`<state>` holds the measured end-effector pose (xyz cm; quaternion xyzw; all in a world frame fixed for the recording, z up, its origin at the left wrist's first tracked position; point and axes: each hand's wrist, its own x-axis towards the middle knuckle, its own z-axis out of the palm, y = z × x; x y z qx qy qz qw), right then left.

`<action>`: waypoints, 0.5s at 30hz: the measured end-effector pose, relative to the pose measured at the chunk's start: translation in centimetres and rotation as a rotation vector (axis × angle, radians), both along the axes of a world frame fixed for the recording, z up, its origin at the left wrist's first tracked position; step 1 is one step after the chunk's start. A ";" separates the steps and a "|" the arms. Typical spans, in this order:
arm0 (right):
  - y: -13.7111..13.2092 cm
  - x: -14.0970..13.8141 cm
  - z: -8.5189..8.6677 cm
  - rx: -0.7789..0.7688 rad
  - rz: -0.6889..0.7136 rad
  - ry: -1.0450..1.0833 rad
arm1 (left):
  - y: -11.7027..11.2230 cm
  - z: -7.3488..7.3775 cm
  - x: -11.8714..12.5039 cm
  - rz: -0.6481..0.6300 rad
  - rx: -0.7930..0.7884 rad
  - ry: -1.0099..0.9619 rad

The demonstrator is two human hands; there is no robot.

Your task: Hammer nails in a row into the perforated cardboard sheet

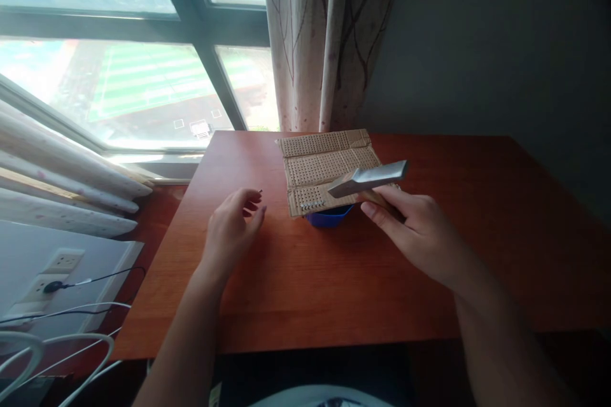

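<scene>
My right hand (416, 232) is closed around the wooden handle of a hammer (370, 179), whose steel head hangs just above the near edge of a sheet of cardboard (324, 165) full of small holes. Several nails stand in the cardboard's near left corner. The cardboard rests on a blue bowl (330, 216) on the wooden table (286, 292). My left hand (233, 229) hovers left of the cardboard with its fingertips pinched on a small nail (259, 191).
A window and patterned curtains lie beyond the table's far edge. To the left are rolled curtain folds, a white wall socket (62, 262) and loose cables. A grey wall stands on the right.
</scene>
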<state>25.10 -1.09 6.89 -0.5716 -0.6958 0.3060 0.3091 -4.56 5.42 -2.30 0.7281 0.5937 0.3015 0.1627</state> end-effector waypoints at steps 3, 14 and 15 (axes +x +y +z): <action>-0.4 1.2 -0.7 -0.057 -0.081 0.049 | 0.8 0.6 -0.6 0.064 0.022 0.300; -0.9 2.3 -2.3 -0.115 -0.111 0.115 | 2.8 0.9 1.1 0.020 -0.113 0.805; -0.9 2.3 -2.4 -0.117 -0.113 0.116 | 2.8 0.8 1.1 0.021 -0.110 0.800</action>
